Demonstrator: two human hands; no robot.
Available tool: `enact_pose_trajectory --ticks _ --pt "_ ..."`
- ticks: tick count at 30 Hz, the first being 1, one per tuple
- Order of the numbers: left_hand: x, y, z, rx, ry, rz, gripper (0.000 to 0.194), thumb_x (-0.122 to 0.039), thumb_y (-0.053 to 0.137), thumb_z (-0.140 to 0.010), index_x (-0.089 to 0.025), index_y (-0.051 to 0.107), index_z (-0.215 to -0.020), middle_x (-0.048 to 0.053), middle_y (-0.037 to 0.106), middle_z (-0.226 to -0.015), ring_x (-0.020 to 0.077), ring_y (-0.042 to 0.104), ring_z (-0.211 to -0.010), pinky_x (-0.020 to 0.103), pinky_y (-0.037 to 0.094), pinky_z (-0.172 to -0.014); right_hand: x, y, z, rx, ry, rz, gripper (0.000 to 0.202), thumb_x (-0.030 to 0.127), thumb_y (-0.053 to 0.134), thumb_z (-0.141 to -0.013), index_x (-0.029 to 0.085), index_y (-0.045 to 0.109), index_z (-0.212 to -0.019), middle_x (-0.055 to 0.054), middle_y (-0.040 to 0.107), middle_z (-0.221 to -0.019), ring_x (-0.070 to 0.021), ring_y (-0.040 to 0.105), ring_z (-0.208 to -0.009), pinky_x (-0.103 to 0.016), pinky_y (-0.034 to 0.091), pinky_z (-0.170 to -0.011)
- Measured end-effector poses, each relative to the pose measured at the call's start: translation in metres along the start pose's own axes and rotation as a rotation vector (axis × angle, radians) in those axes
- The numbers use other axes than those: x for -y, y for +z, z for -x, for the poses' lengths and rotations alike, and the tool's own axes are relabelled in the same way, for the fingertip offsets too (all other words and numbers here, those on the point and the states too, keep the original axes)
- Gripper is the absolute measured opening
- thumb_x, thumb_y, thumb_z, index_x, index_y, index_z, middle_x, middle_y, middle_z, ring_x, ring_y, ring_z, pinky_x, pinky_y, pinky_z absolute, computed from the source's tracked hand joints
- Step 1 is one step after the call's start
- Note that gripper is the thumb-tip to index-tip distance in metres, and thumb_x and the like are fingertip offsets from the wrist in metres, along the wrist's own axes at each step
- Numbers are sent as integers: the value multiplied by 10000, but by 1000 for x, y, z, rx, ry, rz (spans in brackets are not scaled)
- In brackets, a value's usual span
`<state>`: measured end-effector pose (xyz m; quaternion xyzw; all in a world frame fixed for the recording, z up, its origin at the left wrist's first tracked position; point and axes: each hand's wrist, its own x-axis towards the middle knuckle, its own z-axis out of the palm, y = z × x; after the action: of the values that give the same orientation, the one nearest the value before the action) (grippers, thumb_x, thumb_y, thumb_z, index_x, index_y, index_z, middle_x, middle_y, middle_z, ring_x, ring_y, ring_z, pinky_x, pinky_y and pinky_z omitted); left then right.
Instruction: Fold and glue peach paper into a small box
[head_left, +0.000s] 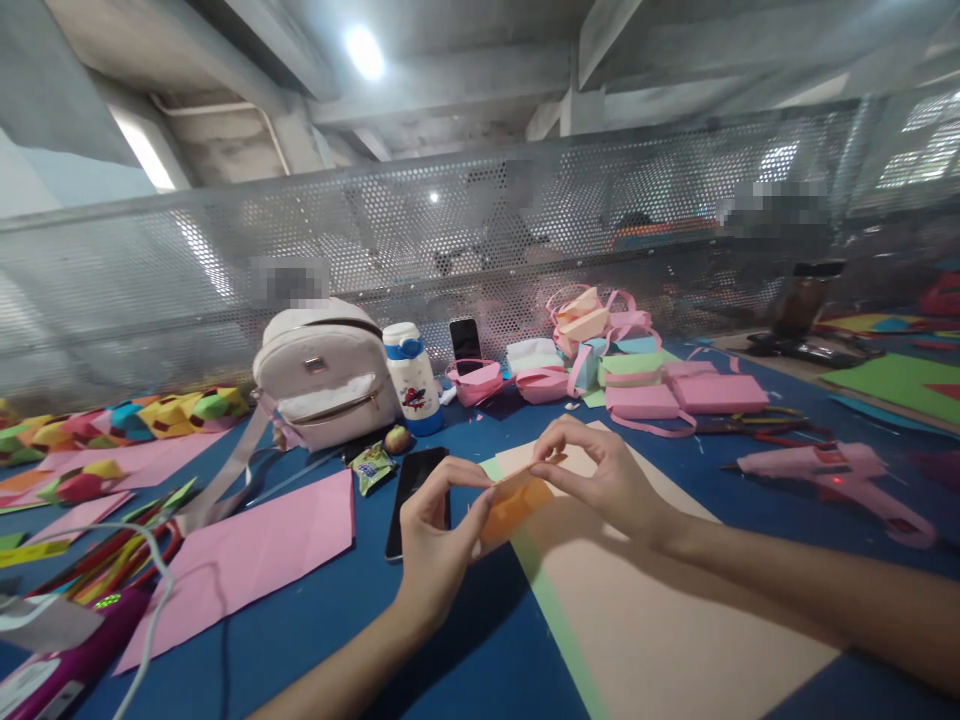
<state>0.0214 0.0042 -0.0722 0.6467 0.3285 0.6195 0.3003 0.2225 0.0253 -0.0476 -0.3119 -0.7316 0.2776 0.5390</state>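
An orange piece of folded paper (516,512) is held up between both hands above the table. My left hand (442,535) pinches its left corner between thumb and fingers. At the upper right corner, my right hand (600,478) grips the edge with thumb and forefinger. Beneath the right hand lies a large peach paper sheet (675,610) over a green sheet (559,610), whose edge shows along the left. A black phone (411,500) lies flat just behind the left hand, partly covered by it.
Pink paper (262,550) lies at left, near scissors and a purple tool (82,650) with a white cord. A white backpack (322,375), a bottle (414,385) and small paper bags (645,400) stand behind. A pink glue gun (832,470) lies right.
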Motion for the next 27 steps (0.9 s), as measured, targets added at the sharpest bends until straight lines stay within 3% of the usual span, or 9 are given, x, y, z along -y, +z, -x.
enact_pose_trajectory --ticks 16,27 --pt "-3 0 -2 -1 54 -75 78 -219 702 -887 -194 692 -813 27 628 -820 166 600 -780 265 489 -709 1 3 2 -33 -25 30 113 287 688 -891 224 664 -800 -13 630 -790 -191 535 -776 -344 459 -752" --pt "-8 1 1 13 26 -90 81 -231 695 -887 -191 699 -817 29 634 -809 168 604 -752 268 486 -688 2 5 5 -17 -34 -8 83 249 699 -890 220 677 -816 -9 623 -801 -184 543 -788 -328 464 -759"
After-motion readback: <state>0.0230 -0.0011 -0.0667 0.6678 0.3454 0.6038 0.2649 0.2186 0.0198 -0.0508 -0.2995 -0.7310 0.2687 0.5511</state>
